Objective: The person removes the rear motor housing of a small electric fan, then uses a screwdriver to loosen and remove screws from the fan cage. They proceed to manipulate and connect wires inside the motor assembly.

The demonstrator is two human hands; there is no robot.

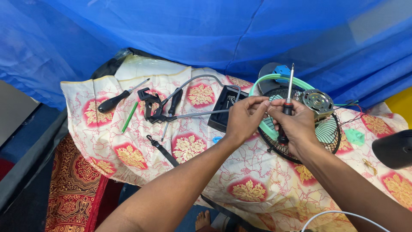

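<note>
My right hand (pixel 296 124) grips a screwdriver (pixel 288 101) with a black and red handle, its shaft pointing up. My left hand (pixel 245 118) pinches something small at its fingertips, right next to the right hand; what it is I cannot make out. Both hands hover over a black wire fan grille (pixel 330 135) with a green rim (pixel 266 81). A round metal fan motor (pixel 317 101) lies just right of my right hand.
A patterned cloth (pixel 128 154) covers the surface. On it lie a black-handled screwdriver (pixel 118 99), a green stick (pixel 129 117), black pliers (pixel 151 105), a grey cable (pixel 197 79), a black tray (pixel 225 107) and a black strap (pixel 163 151). Blue netting (pixel 193 30) hangs behind.
</note>
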